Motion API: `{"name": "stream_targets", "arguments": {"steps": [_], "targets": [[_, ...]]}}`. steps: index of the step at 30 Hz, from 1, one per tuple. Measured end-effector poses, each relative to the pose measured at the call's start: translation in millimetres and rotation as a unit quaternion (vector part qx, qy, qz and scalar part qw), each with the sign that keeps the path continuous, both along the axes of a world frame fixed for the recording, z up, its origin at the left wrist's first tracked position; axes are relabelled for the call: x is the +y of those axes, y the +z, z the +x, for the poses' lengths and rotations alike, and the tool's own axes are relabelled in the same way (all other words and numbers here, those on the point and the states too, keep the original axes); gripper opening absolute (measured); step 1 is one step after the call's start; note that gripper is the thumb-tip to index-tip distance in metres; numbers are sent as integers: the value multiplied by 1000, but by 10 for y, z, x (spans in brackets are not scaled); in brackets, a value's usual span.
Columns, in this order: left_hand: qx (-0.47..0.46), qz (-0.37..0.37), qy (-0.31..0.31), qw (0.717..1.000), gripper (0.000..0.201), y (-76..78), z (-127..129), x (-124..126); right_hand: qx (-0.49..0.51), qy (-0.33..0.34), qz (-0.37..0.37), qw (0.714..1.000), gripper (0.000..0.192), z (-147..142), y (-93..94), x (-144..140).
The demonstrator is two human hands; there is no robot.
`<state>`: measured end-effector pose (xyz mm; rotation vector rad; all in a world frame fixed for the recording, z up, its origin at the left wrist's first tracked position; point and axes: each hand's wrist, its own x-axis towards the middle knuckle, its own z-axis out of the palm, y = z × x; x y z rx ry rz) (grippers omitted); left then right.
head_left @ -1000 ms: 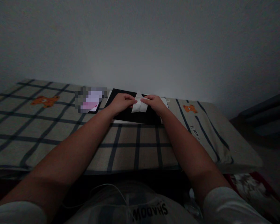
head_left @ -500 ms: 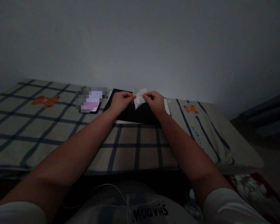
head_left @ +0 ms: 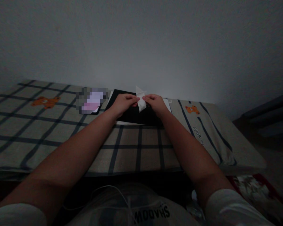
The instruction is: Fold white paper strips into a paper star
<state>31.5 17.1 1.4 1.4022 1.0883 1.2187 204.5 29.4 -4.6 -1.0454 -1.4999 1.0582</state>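
Note:
A small folded white paper (head_left: 141, 99) is pinched between both of my hands, held upright just above a black flat board (head_left: 132, 115). My left hand (head_left: 123, 104) grips the paper's left side with thumb and fingers. My right hand (head_left: 155, 103) grips its right side. The paper's pointed top sticks up above my fingertips. The black board lies on white sheets (head_left: 168, 104) near the wall, on a checked bedsheet (head_left: 61, 135).
A blurred-out flat object (head_left: 91, 100) lies left of the black board. The checked sheet has orange bear prints (head_left: 46, 101). A grey wall (head_left: 141, 44) rises right behind the bed. The bed's right edge drops off to a dark floor and patterned cloth (head_left: 257, 188).
The paper went from lying wide and low on the board to being lifted, turned and narrowed between my fingertips. Both hands stayed in almost the same place.

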Motion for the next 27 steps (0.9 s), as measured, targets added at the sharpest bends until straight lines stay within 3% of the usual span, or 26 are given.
{"name": "stream_targets", "arguments": {"steps": [12,27], "targets": [[54,-6,-25,998,25,5,12,-38,7,16,16,1000,30,0,-51,25],[8,66,68,996,30,21,-15,16,-16,59,0,998,31,5,-61,14]]}}
